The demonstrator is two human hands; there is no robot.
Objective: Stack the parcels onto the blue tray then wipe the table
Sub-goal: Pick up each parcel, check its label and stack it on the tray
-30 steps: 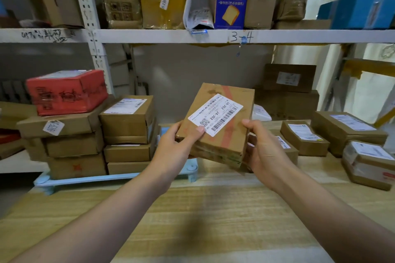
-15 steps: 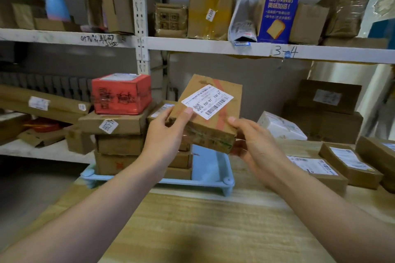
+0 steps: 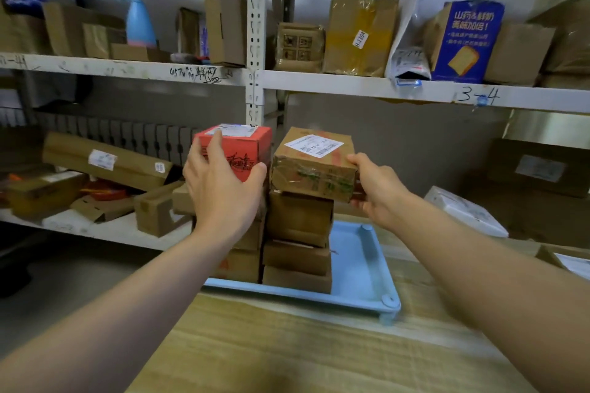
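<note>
While the right hand (image 3: 375, 188) gripped the taped brown cardboard parcel with the white barcode label (image 3: 314, 166) by its right end, fingers curled around the edge, that parcel sat on top of the right-hand stack of plain brown cardboard boxes (image 3: 298, 239), its right end jutting out past the box below. And the left hand (image 3: 220, 182) was there too, fingers spread and wrapped across the front of the red cardboard box with dark lettering (image 3: 238, 150), thumb pressed at its lower right corner. That red box crowned the left stack, just beside the labelled parcel. Both stacks stood on the pale blue plastic tray (image 3: 357, 262), which rested at the far edge of the light wood-grain surface (image 3: 303, 348). A white flat parcel (image 3: 463, 210) lay further right, well apart.
</note>
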